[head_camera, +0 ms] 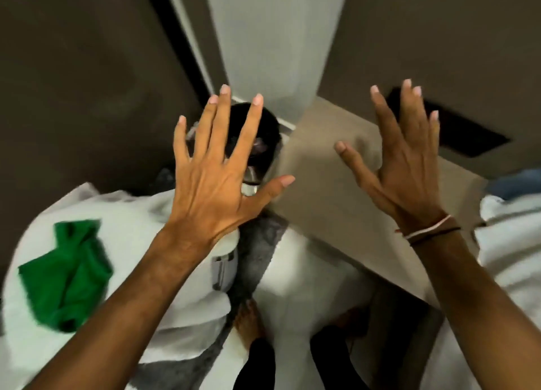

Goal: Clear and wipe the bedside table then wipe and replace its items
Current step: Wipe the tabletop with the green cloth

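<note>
Both of my hands are raised in front of the camera with fingers spread and nothing in them. My left hand [218, 167] hovers over a dark object [268, 129] that it mostly hides. My right hand [401, 155] is above the beige bedside table top [330, 190]. A green cloth [68, 275] lies crumpled on the white bedding [123, 228] at the lower left. A black flat item [465, 134] rests at the table's far right edge. The picture is blurred by motion.
A white bottle-like item [225, 260] lies on the bedding under my left wrist. Grey fabric [257, 243] runs between the bed and the table. A white pillow [512, 243] and something blue [515, 184] sit at the right. Dark walls and a pale panel [263, 38] stand behind.
</note>
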### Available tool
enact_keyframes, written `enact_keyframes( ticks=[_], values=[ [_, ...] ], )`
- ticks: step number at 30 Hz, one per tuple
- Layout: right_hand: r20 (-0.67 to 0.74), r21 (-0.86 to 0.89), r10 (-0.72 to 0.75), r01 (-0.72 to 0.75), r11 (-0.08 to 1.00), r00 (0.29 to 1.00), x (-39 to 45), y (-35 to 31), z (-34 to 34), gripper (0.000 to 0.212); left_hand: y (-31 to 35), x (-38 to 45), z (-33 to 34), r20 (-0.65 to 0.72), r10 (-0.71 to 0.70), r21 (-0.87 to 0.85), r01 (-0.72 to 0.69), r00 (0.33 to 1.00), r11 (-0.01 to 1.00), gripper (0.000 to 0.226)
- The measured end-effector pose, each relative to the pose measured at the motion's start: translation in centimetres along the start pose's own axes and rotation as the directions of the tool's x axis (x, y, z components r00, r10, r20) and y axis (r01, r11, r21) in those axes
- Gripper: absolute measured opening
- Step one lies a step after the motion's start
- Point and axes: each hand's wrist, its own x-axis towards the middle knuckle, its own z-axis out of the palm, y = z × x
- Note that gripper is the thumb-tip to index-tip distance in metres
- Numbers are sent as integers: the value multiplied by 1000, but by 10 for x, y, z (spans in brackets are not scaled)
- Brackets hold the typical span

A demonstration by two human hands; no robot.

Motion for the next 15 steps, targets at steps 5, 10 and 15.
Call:
enact_keyframes(
  ticks=[5,10,15],
  values=[
    [81,153,-245,231,961,966,-10,-129,51,83,-86,-60,-14,3,-216,-48,216,976,975,81],
    [147,302,-461,404,864,875,-42,-236,88,75,-174,-130,-33,-23,-522,-189,509,852,840,43],
    [315,373,-571,454,809,758,-68,-298,119,72,-239,-185,-34,296,-746,-97,796,596,597,50]
  ],
)
